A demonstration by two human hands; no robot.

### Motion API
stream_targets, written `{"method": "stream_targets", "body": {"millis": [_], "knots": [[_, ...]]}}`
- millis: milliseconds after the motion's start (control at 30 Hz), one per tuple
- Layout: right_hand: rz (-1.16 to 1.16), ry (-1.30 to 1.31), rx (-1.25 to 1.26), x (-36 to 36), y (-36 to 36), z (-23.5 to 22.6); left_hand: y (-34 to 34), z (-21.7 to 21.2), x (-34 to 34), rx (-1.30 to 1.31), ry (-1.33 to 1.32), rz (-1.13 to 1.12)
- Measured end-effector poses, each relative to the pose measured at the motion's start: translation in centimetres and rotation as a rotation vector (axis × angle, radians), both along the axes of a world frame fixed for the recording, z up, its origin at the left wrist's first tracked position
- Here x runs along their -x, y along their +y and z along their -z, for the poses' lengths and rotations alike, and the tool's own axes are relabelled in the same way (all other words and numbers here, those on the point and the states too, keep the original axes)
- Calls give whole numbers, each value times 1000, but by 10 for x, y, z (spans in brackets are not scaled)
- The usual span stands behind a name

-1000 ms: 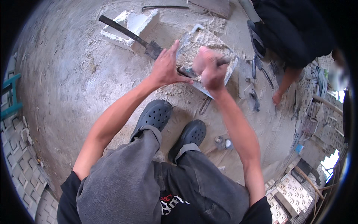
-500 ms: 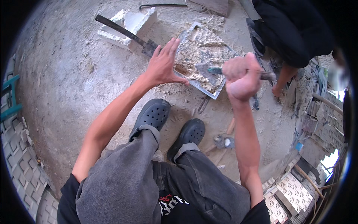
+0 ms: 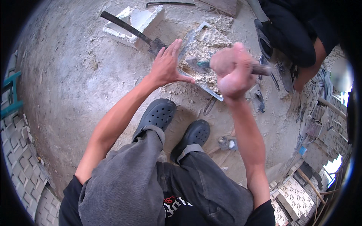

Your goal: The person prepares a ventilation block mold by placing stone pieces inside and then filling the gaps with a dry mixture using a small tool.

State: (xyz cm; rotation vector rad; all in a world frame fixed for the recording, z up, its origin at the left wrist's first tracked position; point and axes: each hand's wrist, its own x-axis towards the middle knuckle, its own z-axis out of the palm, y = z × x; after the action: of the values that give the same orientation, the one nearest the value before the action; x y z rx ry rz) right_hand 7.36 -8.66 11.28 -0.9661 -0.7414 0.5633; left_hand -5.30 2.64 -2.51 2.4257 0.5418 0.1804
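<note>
My right hand (image 3: 233, 71), blurred by motion, grips a trowel (image 3: 260, 69) by its handle, with its greyish blade low over crumbly pale mortar. That mortar (image 3: 215, 39) fills and overlaps a square metal frame (image 3: 211, 93) on the floor. At the frame's left side, my left hand (image 3: 167, 66) is spread, fingers apart, touching its edge or resting just over it. Beside those fingertips lies the wide end of a long dark metal bar (image 3: 126, 28), which leans across a broken white block (image 3: 145, 19).
Another person (image 3: 290, 34) in dark clothes crouches at the upper right, a hand low near the floor. A hammer (image 3: 228, 143) lies by my right shoe (image 3: 190, 139). Patterned tiles (image 3: 296, 196) are stacked at the lower right; a teal stool or rack (image 3: 13, 94) stands at left.
My right hand and the trowel have moved left and slightly up across the mortar. My left hand keeps its place at the frame. The other person's arm has shifted slightly.
</note>
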Motion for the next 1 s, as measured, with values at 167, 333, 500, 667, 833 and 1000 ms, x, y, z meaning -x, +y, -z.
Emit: {"method": "stream_targets", "body": {"millis": [167, 333, 500, 667, 833, 1000], "knots": [[-74, -119, 254, 11, 8, 22, 0, 9, -4, -8, -25, -11], [-37, -91, 97, 8, 14, -18, 2, 5, 4, 17, -13, -24], [-54, -152, 265, 6, 12, 36, -1, 10, -4, -18, -7, 7], [-37, -93, 198, 3, 14, 2, 0, 7, 1, 25, 12, -29], [-71, -228, 222, 13, 19, 37, 1, 15, -3, -25, -3, -5], [-56, -93, 143, 4, 17, 3, -2, 4, 0, 70, 43, -47]]}}
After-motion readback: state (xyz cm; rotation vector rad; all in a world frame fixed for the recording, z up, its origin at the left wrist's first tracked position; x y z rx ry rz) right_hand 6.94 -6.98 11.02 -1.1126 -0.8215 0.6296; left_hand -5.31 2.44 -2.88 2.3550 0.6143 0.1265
